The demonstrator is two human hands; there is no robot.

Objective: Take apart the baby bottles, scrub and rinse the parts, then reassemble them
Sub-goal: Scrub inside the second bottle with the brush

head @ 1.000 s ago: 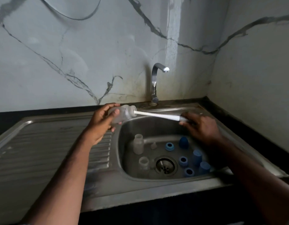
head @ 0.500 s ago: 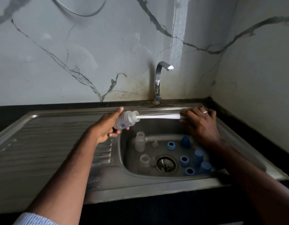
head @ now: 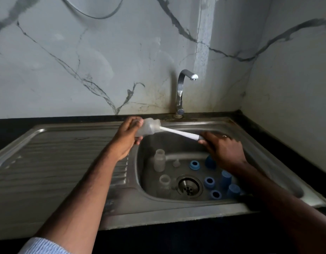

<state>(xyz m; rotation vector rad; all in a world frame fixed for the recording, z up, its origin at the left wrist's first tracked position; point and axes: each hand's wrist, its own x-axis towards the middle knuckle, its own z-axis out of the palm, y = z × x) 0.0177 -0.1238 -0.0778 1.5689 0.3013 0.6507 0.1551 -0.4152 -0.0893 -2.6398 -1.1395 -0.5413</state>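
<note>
A ridged steel drainboard (head: 54, 158) takes up the left part of the bench, sloping toward the sink basin (head: 151, 196) on its right. A pale blue sleeve cuff (head: 43, 246) shows at the bottom left edge of the view. The left hand (head: 126, 137) is raised over the basin's back left corner, its fingers and thumb curled around the base of a clear baby bottle (head: 149, 127) that lies nearly level with its mouth turned to the right. A white bottle brush (head: 178, 132) runs out of that mouth and slopes slightly down to the right; its head sits inside the bottle. The right hand (head: 225, 148) grips the grey end of the brush handle over the basin's back right part, fingers wrapped round it, a ring on one finger.

On the basin floor, near the left wall, a clear bottle body (head: 159, 160) stands upright, and a second clear bottle body (head: 165, 182) stands nearer the front edge, just left of the drain (head: 188, 186). A small clear teat (head: 176, 163) sits between the upright bottle and the blue parts. To the right of the drain lie blue collar rings (head: 194, 165) and blue caps (head: 226, 179), near one another along the basin's right side, some partly hidden by the right forearm. A chrome tap (head: 182, 92) rises from the back edge of the bench; no water is visible at its spout.
</note>
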